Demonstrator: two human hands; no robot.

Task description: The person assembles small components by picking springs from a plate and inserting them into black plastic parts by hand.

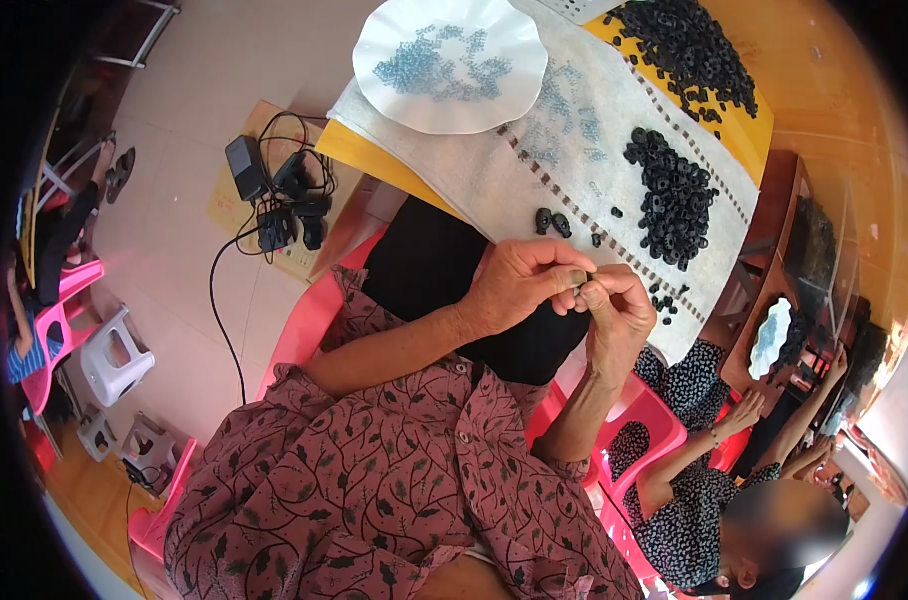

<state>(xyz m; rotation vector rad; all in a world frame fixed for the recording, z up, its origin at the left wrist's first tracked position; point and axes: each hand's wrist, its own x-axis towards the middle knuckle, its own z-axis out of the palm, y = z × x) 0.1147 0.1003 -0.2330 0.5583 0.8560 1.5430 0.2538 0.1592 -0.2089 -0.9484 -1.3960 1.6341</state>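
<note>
My left hand (519,287) and my right hand (619,315) meet over my lap at the table's near edge. Fingertips of both are pinched together around a small black plastic piece (588,279), mostly hidden by the fingers. Just beyond them on the white towel (614,185) lie a few larger black pieces (552,222) that look like cord locks. To their right spreads a pile of small black plastic parts (669,195). A white scalloped plate (374,50) holds many tiny clear-bluish pieces, possibly springs, and more of these (564,110) are scattered on the towel.
A larger heap of black parts (689,50) covers the yellow tabletop at the far right. Power adapters and cables (279,190) sit on a low box at left. A co-worker (694,500) sits at right beside another table. Stools (114,355) stand at far left.
</note>
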